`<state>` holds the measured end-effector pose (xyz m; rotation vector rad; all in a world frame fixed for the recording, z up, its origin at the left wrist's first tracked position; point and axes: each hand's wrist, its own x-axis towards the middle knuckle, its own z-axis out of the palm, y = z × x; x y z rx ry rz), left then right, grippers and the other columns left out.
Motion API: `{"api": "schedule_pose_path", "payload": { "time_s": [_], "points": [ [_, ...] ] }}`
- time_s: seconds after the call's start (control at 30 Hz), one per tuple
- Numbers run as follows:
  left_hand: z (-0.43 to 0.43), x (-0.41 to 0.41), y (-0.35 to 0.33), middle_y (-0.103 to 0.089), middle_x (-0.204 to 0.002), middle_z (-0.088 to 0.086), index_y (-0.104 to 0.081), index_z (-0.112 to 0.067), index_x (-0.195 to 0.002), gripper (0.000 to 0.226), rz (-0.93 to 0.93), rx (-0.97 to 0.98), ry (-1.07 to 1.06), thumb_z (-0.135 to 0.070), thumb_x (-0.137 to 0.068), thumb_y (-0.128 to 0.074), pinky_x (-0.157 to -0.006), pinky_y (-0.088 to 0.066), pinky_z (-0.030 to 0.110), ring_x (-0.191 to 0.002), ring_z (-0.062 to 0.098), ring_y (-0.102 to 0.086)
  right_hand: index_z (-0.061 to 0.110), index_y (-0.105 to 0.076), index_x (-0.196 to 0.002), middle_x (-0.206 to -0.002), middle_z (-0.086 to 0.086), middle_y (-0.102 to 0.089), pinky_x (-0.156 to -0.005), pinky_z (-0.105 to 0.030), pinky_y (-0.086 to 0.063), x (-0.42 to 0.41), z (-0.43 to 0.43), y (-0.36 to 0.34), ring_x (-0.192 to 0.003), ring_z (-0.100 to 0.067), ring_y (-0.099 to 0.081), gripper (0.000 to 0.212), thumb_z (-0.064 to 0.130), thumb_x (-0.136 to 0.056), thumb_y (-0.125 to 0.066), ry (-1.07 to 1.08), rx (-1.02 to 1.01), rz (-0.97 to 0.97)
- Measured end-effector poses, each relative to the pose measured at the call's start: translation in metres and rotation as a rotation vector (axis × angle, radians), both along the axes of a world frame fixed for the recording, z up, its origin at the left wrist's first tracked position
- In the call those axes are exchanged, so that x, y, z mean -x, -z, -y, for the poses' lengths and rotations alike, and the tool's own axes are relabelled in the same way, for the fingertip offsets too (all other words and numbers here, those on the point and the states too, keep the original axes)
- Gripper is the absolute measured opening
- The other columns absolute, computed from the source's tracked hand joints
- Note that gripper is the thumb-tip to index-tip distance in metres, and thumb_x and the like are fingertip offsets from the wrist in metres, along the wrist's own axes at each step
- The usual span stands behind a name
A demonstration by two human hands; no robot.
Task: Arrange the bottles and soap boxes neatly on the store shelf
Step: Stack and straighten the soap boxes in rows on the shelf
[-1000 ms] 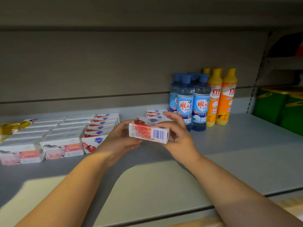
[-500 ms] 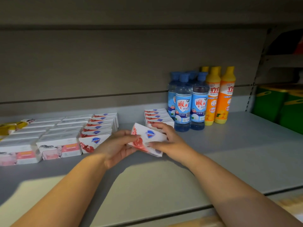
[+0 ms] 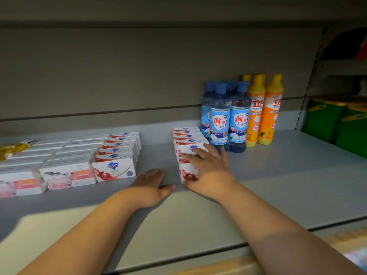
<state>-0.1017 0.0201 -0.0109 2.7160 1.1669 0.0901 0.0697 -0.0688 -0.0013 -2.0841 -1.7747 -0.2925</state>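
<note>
A white soap box with red fruit print [image 3: 187, 173] stands on the grey shelf [image 3: 278, 185] at the front of a short row of like boxes [image 3: 186, 135]. My right hand [image 3: 208, 167] lies over its top and right side, fingers spread onto the box behind. My left hand [image 3: 151, 185] rests flat on the shelf just left of it, holding nothing. Further left, rows of soap boxes [image 3: 117, 153] lie in order. Blue bottles [image 3: 228, 116] and orange bottles [image 3: 264, 110] stand upright at the back right.
Pink-and-white soap boxes [image 3: 67, 175] fill the left end, with a yellow packet [image 3: 12, 149] behind them. Green containers [image 3: 337, 122] sit on the neighbouring shelf to the right. A gap of bare shelf separates the two red-print soap rows. The shelf lip [image 3: 178, 255] runs along the front.
The soap box held in both hands went down onto the shelf at the front of the right row. My left hand let go and dropped flat onto the shelf.
</note>
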Motion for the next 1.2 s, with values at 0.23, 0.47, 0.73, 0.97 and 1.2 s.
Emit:
{"api": "schedule_pose_path", "payload": {
  "time_s": [0.23,0.47,0.73,0.97,1.2],
  "points": [
    [-0.001,0.001,0.0,-0.023,-0.154,0.004,-0.029,-0.015,-0.144,0.064,-0.076,-0.016,0.011,-0.056,-0.095,-0.032,-0.114,-0.017,0.029,-0.142,0.018,-0.02,0.042,-0.03,-0.139,-0.151,0.01,-0.023,-0.113,-0.042,-0.007,-0.006,-0.034,0.015,-0.141,-0.019,-0.006,0.069,0.053,-0.078,-0.061,0.031,-0.071,-0.009],
    [0.001,0.001,-0.006,-0.038,-0.146,0.004,-0.043,-0.015,-0.136,0.059,-0.003,0.011,0.03,-0.055,-0.093,-0.042,-0.108,-0.027,0.028,-0.134,0.019,-0.033,0.034,-0.032,-0.14,-0.147,0.004,-0.029,-0.113,-0.05,-0.01,-0.013,-0.053,0.018,-0.137,-0.022,-0.014,0.074,0.055,-0.074,-0.059,0.019,-0.139,0.05],
    [0.001,0.008,-0.018,-0.055,-0.132,-0.002,-0.056,-0.026,-0.127,0.044,0.143,0.021,-0.049,-0.047,-0.089,-0.055,-0.099,-0.038,0.025,-0.12,0.017,-0.05,0.032,-0.037,-0.137,-0.143,0.004,-0.032,-0.111,-0.049,-0.012,-0.017,-0.055,0.02,-0.133,-0.021,-0.019,0.076,0.054,-0.069,-0.062,-0.035,-0.186,0.02],
    [-0.007,0.03,-0.043,-0.068,-0.098,0.01,-0.071,-0.016,-0.093,0.019,0.504,-0.397,-0.274,-0.018,-0.083,-0.055,-0.077,-0.047,0.033,-0.095,0.032,-0.059,0.016,-0.054,-0.126,-0.134,-0.005,-0.048,-0.109,-0.051,-0.009,-0.008,-0.043,0.015,-0.13,-0.031,-0.036,0.058,0.033,-0.072,-0.068,-0.033,-0.388,0.059],
    [-0.031,0.051,-0.035,-0.033,-0.149,0.001,-0.039,-0.024,-0.139,0.062,0.045,-0.348,-0.502,-0.032,-0.082,-0.061,-0.114,-0.019,0.04,-0.14,0.025,-0.023,0.008,-0.062,-0.114,-0.113,-0.013,-0.06,-0.087,-0.036,-0.042,0.013,-0.026,0.003,-0.106,-0.031,-0.053,0.03,0.012,-0.086,-0.056,-0.393,-0.051,0.196]
  ]
}}
